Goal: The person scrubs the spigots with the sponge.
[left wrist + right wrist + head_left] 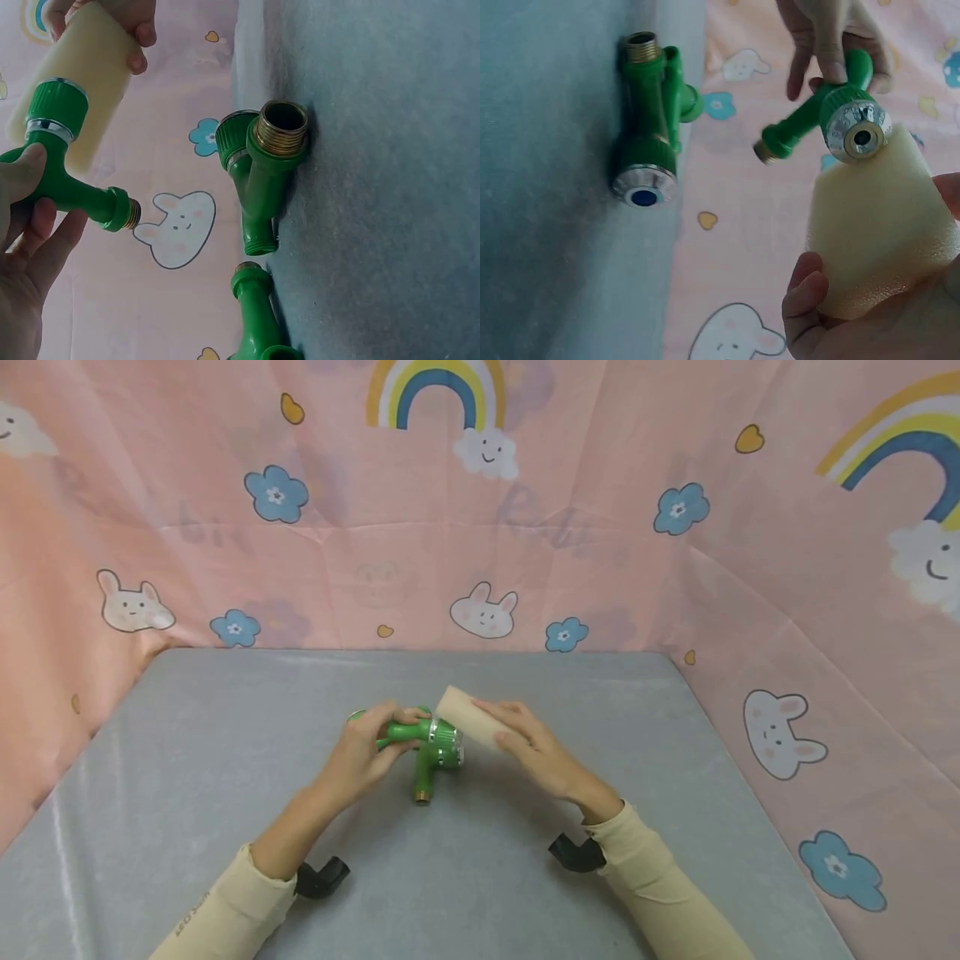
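Note:
My left hand [352, 756] grips a green tap [71, 187] with a brass threaded end and a silver-rimmed knob, held above the table. In my right hand [543, 756] is a cream sponge block [474, 717], its near end against or very close to the tap's knob. Below them a second green tap [424, 777] lies on the table; the right wrist view shows its blue-centred knob [645, 196]. A third green tap [255, 315] appears at the bottom of the left wrist view, partly cut off, and my left hand mostly covers it in the head view.
Grey cloth covers the table [465, 877]. Pink printed curtains [600, 568] stand along its back and sides. Black curved pieces [322, 878] stick out beside both wrists, near the beige sleeves [232, 902].

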Motion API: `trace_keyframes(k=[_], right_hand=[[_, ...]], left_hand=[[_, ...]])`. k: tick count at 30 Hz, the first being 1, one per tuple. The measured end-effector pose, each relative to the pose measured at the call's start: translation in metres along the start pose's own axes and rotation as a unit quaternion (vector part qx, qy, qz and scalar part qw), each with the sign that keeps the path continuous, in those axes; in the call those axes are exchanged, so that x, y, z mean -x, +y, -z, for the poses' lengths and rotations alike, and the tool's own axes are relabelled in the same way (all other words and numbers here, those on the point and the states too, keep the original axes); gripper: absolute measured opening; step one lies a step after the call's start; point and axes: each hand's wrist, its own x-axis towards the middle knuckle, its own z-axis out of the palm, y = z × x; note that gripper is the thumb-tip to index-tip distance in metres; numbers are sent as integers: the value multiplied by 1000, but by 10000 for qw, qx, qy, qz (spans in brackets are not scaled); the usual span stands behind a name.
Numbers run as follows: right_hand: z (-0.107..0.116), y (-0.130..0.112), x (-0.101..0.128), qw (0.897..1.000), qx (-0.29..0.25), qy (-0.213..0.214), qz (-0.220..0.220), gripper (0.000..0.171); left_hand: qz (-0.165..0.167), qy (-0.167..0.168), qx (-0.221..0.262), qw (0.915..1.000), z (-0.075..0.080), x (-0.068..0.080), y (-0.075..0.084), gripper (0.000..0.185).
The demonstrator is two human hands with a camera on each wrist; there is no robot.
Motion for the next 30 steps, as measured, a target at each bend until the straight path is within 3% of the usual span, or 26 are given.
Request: trace_keyframes(k=[5, 9, 12, 20, 27, 30], right_hand=[[10, -1, 2, 9997, -12, -162, -197, 46], [16, -1, 4, 9999, 58, -112, -104, 47], [15, -3, 4, 9998, 84, 104, 168, 50], [2, -12, 2, 9945, 391, 506, 834, 58], [-1, -15, 5, 9943, 439, 392, 885, 59], [0, -14, 6, 9941, 448, 369, 916, 59]], left_hand=[[786, 22, 606, 9951, 6, 0, -6, 21], [1474, 239, 1209, 9814, 10, -2, -12, 20], [1744, 198, 1664, 9703, 11, -3, -12, 21], [1779, -533, 2559, 9487, 6, -7, -3, 22], [1770, -627, 3537, 9163, 9, -5, -5, 7], [1773, -678, 3773, 9064, 11, -4, -6, 7]])
